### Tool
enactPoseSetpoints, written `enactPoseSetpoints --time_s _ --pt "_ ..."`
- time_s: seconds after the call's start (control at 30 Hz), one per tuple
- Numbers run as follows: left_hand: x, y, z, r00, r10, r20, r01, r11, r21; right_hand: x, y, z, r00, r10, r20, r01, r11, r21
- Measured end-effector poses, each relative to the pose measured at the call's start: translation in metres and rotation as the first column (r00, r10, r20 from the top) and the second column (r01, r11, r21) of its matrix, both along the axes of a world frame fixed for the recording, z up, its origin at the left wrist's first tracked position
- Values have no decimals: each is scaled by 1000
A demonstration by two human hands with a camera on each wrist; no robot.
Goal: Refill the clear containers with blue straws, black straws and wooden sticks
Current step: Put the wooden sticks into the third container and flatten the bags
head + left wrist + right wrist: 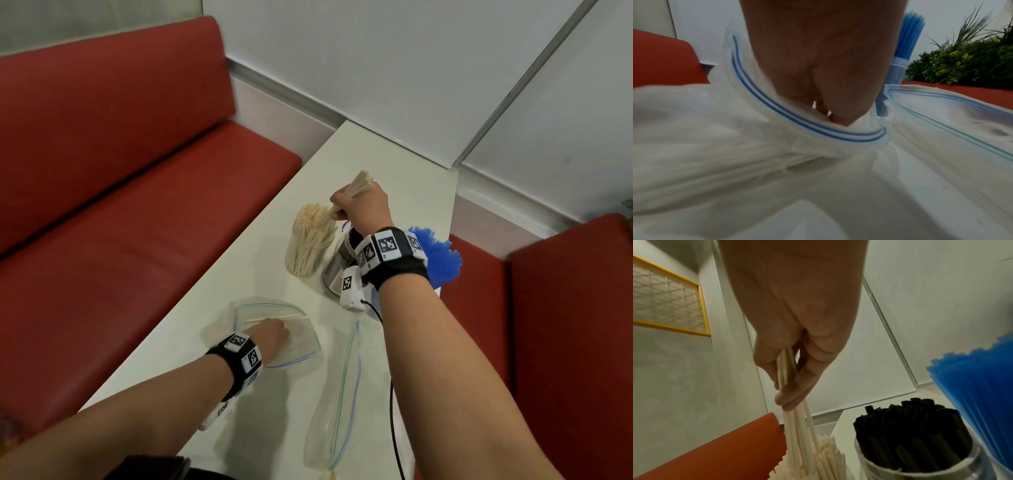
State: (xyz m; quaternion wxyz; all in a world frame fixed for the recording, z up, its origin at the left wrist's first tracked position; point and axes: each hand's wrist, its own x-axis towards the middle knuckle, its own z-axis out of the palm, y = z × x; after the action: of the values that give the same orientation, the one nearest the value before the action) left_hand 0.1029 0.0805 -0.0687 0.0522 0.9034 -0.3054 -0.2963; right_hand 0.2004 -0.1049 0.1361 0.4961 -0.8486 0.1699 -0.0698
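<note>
My right hand (pixel 342 209) grips a bundle of wooden sticks (pixel 359 183) tilted over the clear container of wooden sticks (pixel 310 246); the bundle's lower ends reach in among the sticks standing there. The right wrist view shows the fingers (pixel 797 386) curled round the bundle (pixel 797 423). My left hand (pixel 270 322) is inside an open zip bag (pixel 301 342) lying on the table, its curled fingers at a single wooden stick (pixel 291 317). In the left wrist view the bag's blue zip rim (pixel 797 123) hides the fingertips. Black straws (pixel 910 426) and blue straws (pixel 982 386) stand in their containers beside the sticks.
A second zip bag (pixel 337 401) lies flat on the white table (pixel 394 164), towards the near edge. Red benches (pixel 137 171) flank the table on both sides. A black cable (pixel 392 394) runs along my right forearm. The wall is just behind the containers.
</note>
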Motion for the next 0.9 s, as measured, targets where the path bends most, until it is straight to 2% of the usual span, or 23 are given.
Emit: enactPoseSetpoints --time_s 0.17,0.37,0.47,0.6,0.73,0.9 --pt "7 1 3 998 -45 41 42 998 56 5 -11 6 1000 2 6 -2 1000 20" --pt "2 2 -4 982 -128 140 119 991 66 1 -16 -4 974 67 -215 -67 998 4" --pt "5 2 -5 991 -81 110 77 996 37 9 -12 -11 982 25 -189 -25 1000 2" --pt "8 1 -3 990 -101 94 97 994 53 21 -12 -13 993 -13 -113 11 1000 -11" --pt "8 0 3 997 -77 10 77 996 52 23 -4 -28 984 -18 -177 11 999 -39" --pt "10 0 -2 986 -167 11 165 981 100 12 10 -58 968 -11 -251 -21 992 -122"
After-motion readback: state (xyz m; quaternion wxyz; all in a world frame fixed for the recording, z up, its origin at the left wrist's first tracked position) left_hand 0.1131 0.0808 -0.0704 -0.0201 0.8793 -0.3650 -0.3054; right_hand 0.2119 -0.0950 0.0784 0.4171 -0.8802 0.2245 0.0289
